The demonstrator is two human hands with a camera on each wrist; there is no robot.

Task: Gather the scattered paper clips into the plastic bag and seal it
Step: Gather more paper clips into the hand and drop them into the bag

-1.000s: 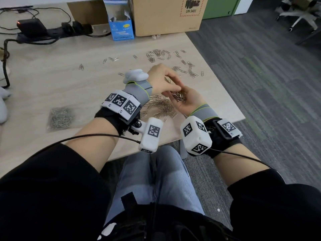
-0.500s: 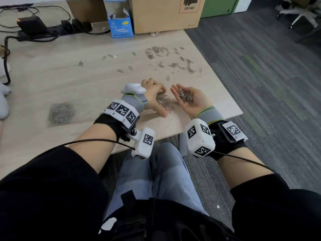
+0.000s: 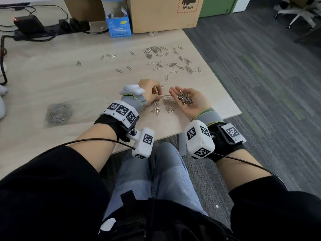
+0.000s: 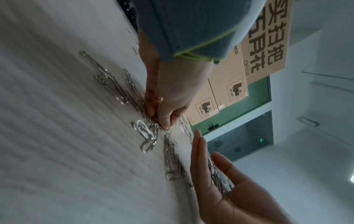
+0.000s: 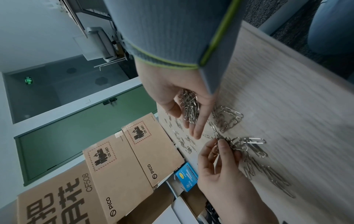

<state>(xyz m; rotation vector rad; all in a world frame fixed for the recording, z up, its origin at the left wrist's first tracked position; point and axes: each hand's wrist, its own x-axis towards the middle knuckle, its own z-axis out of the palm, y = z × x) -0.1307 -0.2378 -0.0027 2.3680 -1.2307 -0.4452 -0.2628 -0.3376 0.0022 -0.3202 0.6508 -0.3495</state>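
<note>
My right hand (image 3: 174, 92) lies palm up just above the table with relaxed fingers, and a heap of silver paper clips (image 3: 185, 100) rests in its palm (image 5: 189, 109). Just left of it, my left hand (image 3: 157, 94) has its fingers curled down and pinches clips out of a loose pile (image 3: 165, 106) on the wooden table (image 3: 69, 84); the left wrist view shows the pinch (image 4: 162, 121) close up. More clips lie scattered (image 3: 165, 56) farther back. The clear plastic bag (image 3: 58, 113), with clips in it, lies flat far to the left of both hands.
Cardboard boxes (image 3: 163, 13) and a small blue box (image 3: 119, 23) stand along the table's back edge. A power strip with cables (image 3: 52, 28) lies at the back left. The table's right edge (image 3: 222, 87) drops to grey carpet close to my right hand.
One second ago my left hand was raised at my right palm. It has since dropped to the pile on the table and now pinches clips there. The right hand stays palm up.
</note>
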